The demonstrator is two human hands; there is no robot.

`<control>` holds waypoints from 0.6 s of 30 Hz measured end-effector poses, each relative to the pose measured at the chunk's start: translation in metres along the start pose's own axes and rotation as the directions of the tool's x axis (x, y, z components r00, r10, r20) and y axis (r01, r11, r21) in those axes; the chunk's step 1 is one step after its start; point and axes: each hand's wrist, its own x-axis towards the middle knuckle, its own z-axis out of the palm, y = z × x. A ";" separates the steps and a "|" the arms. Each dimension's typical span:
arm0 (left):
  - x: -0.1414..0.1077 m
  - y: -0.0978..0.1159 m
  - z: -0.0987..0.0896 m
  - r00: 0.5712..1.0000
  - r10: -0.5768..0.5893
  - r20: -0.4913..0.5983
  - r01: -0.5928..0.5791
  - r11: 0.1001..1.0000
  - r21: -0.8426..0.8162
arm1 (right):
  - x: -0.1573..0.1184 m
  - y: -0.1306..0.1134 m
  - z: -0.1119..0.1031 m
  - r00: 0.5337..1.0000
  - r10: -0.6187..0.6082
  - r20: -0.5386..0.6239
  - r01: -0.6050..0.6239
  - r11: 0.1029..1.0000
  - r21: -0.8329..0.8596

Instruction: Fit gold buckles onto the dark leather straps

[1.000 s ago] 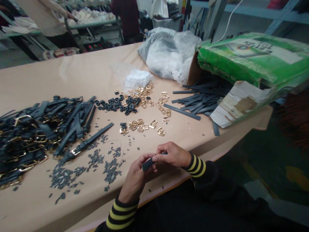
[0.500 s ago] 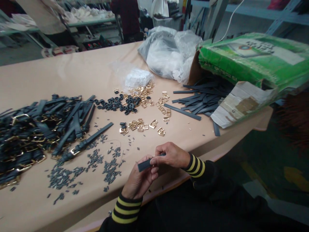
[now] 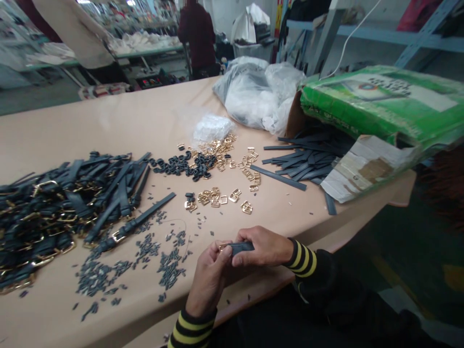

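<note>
A dark grey strap point(image 3: 242, 248) lies between my hands near the table's front edge, with a gold buckle point(image 3: 224, 246) at its left end. My left hand point(image 3: 212, 268) pinches the buckle end, thumb on top. Around the strap's right part, my right hand point(image 3: 266, 246) is closed. Just beyond the hands are loose gold buckles point(image 3: 213, 197) and a small pile of dark strap loops point(image 3: 184, 165). Left of my left hand, small dark offcuts point(image 3: 170, 266) are scattered over the table.
Finished-looking buckled straps point(image 3: 76, 193) are heaped at the left. Plain strips point(image 3: 304, 157) spill from a green box point(image 3: 377, 101) at the right. Clear plastic bags point(image 3: 261, 92) stand at the back of the paper-covered table point(image 3: 108, 121). Two people point(image 3: 197, 38) are beyond it.
The strap has turned between my hands, and a gold buckle now shows at its left end. My right hand has shifted its grip along it. The camera view has tilted up slightly.
</note>
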 end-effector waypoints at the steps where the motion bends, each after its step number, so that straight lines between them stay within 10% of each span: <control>1: 0.002 -0.002 0.001 0.998 0.039 -0.041 -0.038 0.999 0.034 | 0.002 0.001 0.002 1.000 0.004 -0.028 -0.004 1.000 0.006; 11: 0.010 0.004 -0.011 0.989 0.145 0.028 -0.146 0.988 0.047 | 0.015 0.014 -0.004 0.976 -0.011 0.219 -0.079 0.913 0.400; 18: 0.013 0.025 -0.029 0.997 0.072 0.020 -0.074 0.895 0.439 | 0.039 -0.010 -0.003 0.993 -0.115 0.017 0.113 0.927 -0.358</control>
